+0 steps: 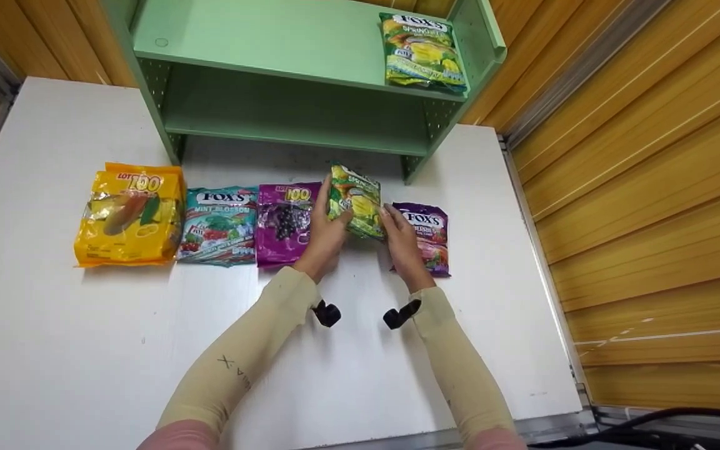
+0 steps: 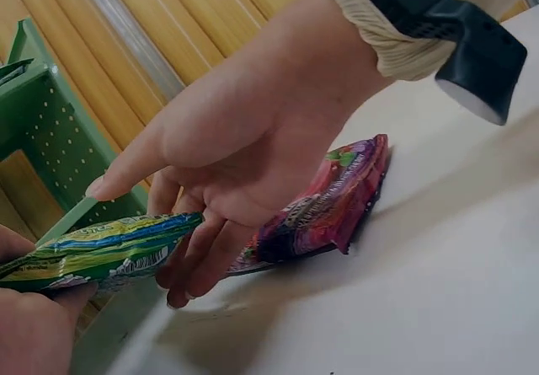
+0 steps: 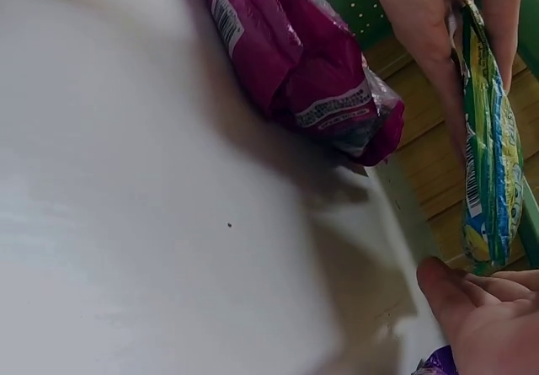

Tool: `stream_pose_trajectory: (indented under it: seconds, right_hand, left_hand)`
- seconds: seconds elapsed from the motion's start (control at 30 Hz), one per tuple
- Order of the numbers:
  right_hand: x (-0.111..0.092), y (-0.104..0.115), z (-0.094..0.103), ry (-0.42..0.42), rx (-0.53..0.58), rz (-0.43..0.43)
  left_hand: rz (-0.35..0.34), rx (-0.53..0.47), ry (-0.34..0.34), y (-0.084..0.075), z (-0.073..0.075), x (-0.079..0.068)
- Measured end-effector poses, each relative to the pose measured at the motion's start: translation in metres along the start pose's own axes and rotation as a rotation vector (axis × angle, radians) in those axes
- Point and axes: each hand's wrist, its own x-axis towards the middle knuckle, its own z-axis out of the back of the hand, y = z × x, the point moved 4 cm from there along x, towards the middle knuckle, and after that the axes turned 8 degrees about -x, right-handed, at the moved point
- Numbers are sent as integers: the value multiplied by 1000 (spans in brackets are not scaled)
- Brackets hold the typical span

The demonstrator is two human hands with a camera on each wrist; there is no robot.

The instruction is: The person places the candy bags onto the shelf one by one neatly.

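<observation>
My left hand point(image 1: 329, 234) grips a green and yellow FOX'S candy bag point(image 1: 360, 203) by its left side, above the table and in front of the shelf. In the right wrist view that hand point(image 3: 455, 29) has the bag point(image 3: 490, 156) between its thumb and fingers. My right hand point(image 1: 402, 240) is at the bag's right edge. The left wrist view shows this right hand point(image 2: 244, 131) with its thumb stretched out and its fingers loosely bent beside the bag's end point(image 2: 118, 244). A purple FOX'S bag point(image 1: 436, 240) lies partly hidden behind the right hand.
On the white table point(image 1: 116, 337) stand a yellow LOT 100 bag point(image 1: 129, 215), a teal FOX'S bag point(image 1: 217, 225) and a magenta LOT 100 bag point(image 1: 282, 222) in a row. Behind is a green shelf point(image 1: 297, 106) with another green FOX'S bag point(image 1: 424, 53) at its upper right.
</observation>
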Motion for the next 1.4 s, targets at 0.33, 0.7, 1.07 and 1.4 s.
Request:
stream_pose_trajectory:
  seconds: [0.33, 0.7, 1.07, 1.4]
  right_hand:
    - [-4, 8, -8, 52, 131, 3]
    - [-7, 19, -10, 53, 350, 53]
    - [-8, 27, -7, -22, 376, 132]
    - [-12, 34, -7, -22, 444, 188]
  left_hand:
    - [1, -200, 20, -7, 3, 0]
    - [4, -315, 106, -10, 3, -4]
    - [-66, -121, 176, -18, 7, -9]
    - [-139, -8, 246, -27, 13, -24]
